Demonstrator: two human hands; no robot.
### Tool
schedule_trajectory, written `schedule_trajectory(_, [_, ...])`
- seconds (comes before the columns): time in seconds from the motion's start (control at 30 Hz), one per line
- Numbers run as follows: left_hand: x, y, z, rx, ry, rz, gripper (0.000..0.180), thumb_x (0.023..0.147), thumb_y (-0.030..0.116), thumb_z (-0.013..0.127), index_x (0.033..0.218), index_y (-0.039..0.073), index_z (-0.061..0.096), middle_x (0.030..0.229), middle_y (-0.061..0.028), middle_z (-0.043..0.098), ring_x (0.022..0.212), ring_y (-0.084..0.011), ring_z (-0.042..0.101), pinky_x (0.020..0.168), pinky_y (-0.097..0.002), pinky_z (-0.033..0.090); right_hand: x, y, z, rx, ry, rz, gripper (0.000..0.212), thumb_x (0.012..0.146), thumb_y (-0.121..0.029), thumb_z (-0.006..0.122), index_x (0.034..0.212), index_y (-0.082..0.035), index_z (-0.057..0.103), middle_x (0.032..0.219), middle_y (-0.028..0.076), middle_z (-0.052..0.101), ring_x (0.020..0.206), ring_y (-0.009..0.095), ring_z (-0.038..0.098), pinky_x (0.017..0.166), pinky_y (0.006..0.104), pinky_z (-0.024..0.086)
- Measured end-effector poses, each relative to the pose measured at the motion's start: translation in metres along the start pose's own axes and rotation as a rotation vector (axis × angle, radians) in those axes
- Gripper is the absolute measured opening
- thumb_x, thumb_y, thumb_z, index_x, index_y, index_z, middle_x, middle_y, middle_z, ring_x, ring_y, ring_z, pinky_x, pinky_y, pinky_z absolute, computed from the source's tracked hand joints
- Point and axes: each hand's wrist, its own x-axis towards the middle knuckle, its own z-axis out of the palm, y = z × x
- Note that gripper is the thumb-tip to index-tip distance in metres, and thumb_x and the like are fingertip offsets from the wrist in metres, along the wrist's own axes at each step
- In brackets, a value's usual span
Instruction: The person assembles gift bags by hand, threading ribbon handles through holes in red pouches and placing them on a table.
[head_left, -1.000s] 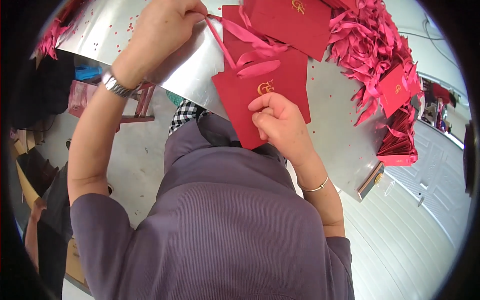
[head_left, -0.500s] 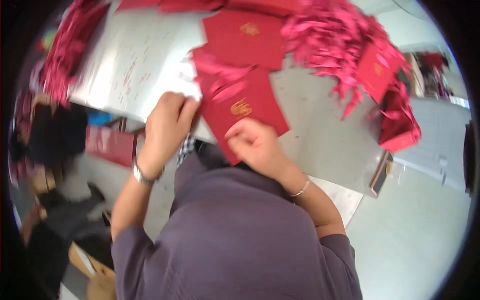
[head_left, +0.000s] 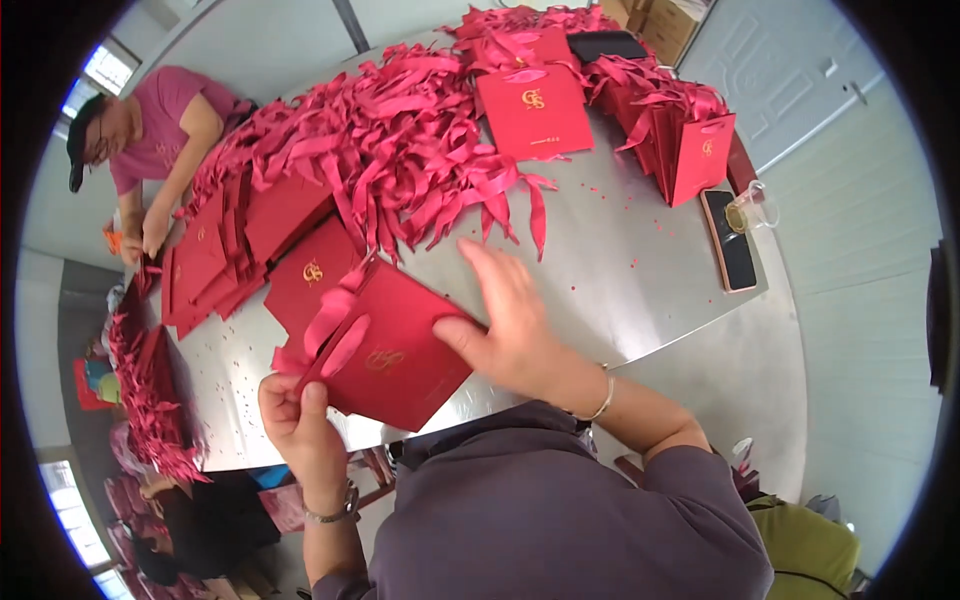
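A red paper gift bag (head_left: 405, 345) with a gold emblem and pink ribbon handles (head_left: 335, 325) hangs tilted in front of me, just above the table's near edge. My left hand (head_left: 300, 425) pinches its top corner beside the ribbons, thumb in front. At the bag's other side is my right hand (head_left: 505, 325): the thumb rests over the edge and the fingers stretch out apart, past the bag. Just beyond lies another red bag (head_left: 312, 275), partly covered by the held one.
A metal-topped table (head_left: 600, 270) carries a large heap of pink ribbons (head_left: 400, 130), stacked red bags (head_left: 215, 255) and a standing row of bags (head_left: 700, 160). A phone (head_left: 735, 255) and a clear plastic cup (head_left: 757, 208) sit at the right edge. Across the table a person (head_left: 170, 130) works.
The view has swung, showing more of the table. One bag is now raised in my left hand, ribbons toward the left. My right hand has gone from curled over a bag to spread at its edge.
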Motion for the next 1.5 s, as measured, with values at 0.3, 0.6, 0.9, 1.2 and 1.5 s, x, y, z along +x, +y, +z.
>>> schedule_trajectory(0.3, [0.057,-0.019,0.110,0.028,-0.262,-0.043,0.065,0.096,0.029,0.062,0.145,0.000,0.030,0.131,-0.0154,0.052,0.100,-0.0200,0.062,0.081,-0.0304,0.052,0.074,0.097,-0.057,0.533,0.021,0.408,0.021,0.097,-0.010,0.058,0.114,0.000,0.061,0.096,-0.001,0.065,0.089,0.006,0.056,0.079,0.0251,0.049])
schedule_trajectory(0.6, [0.029,-0.063,0.061,0.190,-0.261,-0.187,0.047,0.093,0.000,0.058,0.138,0.001,0.045,0.127,-0.0091,0.056,0.097,-0.0119,0.059,0.086,-0.0254,0.049,0.125,0.171,-0.035,-0.614,0.047,0.181,0.068,0.081,-0.020,0.069,0.142,-0.007,0.039,0.140,0.024,0.042,0.127,0.042,0.041,0.102,0.0511,0.040])
schedule_trajectory(0.9, [0.017,-0.057,0.034,0.114,-0.142,-0.265,0.029,0.095,0.002,0.056,0.123,-0.003,0.057,0.104,-0.0071,0.065,0.092,-0.0116,0.061,0.081,-0.0238,0.051,0.164,0.158,0.040,-0.842,-0.271,0.477,0.086,0.084,-0.038,0.065,0.153,-0.013,0.019,0.157,0.022,0.018,0.143,0.048,0.018,0.105,0.0715,0.023])
schedule_trajectory(1.2, [0.010,-0.058,0.013,0.308,-0.014,-0.148,0.023,0.094,0.003,0.056,0.116,-0.002,0.061,0.106,-0.0078,0.065,0.097,-0.0151,0.061,0.085,-0.0259,0.049,0.154,0.206,0.030,-1.018,-0.178,0.157,0.064,0.086,-0.018,0.056,0.146,-0.010,0.034,0.152,0.016,0.031,0.138,0.039,0.033,0.103,0.0663,0.033])
schedule_trajectory(1.5, [0.026,-0.072,-0.030,1.278,-0.173,0.277,0.041,0.083,0.015,0.068,0.122,0.005,0.061,0.135,-0.0181,0.052,0.126,-0.0385,0.046,0.104,-0.0471,0.037,0.097,0.121,0.021,-0.462,-0.141,-0.383,0.043,0.081,-0.012,0.066,0.122,-0.002,0.058,0.126,0.019,0.059,0.118,0.037,0.054,0.098,0.0465,0.043])
